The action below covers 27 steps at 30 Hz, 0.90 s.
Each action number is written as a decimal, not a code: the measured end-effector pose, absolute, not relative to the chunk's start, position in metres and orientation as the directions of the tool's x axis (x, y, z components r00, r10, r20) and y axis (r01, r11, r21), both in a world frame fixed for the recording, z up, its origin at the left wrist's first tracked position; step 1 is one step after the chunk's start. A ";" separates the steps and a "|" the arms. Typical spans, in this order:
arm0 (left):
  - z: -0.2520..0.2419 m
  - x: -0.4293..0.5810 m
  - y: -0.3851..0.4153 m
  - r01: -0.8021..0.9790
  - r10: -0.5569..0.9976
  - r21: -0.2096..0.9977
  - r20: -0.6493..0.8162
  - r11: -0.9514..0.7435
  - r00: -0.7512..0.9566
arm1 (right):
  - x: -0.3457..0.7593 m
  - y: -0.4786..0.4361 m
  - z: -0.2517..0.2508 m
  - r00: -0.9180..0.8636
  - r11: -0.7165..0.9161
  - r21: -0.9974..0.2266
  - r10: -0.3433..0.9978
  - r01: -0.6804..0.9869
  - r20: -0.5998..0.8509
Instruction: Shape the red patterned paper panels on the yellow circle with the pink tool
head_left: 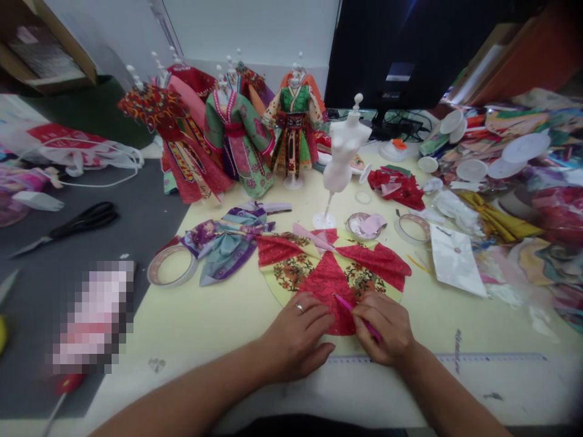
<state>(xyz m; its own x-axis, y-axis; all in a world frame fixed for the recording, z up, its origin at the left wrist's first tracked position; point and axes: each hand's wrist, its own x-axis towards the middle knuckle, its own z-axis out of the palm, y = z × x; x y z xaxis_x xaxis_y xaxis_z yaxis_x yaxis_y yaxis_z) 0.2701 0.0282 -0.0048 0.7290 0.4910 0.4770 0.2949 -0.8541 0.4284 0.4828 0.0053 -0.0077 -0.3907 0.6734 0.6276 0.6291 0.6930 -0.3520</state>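
Red fabric (324, 277), hands (295, 332) over near edge, pen (345, 303) held, mannequin (342, 153) beyond

- The table (228, 315) has a cream surface, with a dark grey area (141, 218) at its left.
- On the grey lie black-handled scissors (82, 221).
- On the cream lie a red patterned garment (325, 288), a blue-purple garment (230, 249) and a white packet (458, 258).
- Behind these stands a white dress form (344, 152).
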 end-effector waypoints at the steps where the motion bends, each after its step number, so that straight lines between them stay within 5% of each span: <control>1: -0.005 0.271 0.029 0.312 0.504 0.433 0.459 -0.846 0.731 | 0.483 0.005 -0.008 -0.390 0.692 -0.354 0.675 0.629 0.627; 10: -0.009 0.277 0.033 0.388 0.515 0.386 0.312 -0.837 0.798 | 0.482 0.005 -0.006 -0.391 0.696 -0.362 0.674 0.620 0.627; 27: -0.009 0.281 0.033 0.437 0.528 0.329 0.271 -0.837 0.805 | 0.485 0.006 -0.003 -0.295 0.686 -0.367 0.646 0.628 0.704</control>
<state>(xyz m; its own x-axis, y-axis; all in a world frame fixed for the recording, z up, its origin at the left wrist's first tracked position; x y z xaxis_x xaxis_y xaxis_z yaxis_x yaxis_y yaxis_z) 0.2814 0.0331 -0.0089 0.8050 0.5277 0.2711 0.4375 -0.8367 0.3294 0.4851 0.0063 -0.0032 -0.2947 0.6463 0.7039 0.6280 0.6862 -0.3672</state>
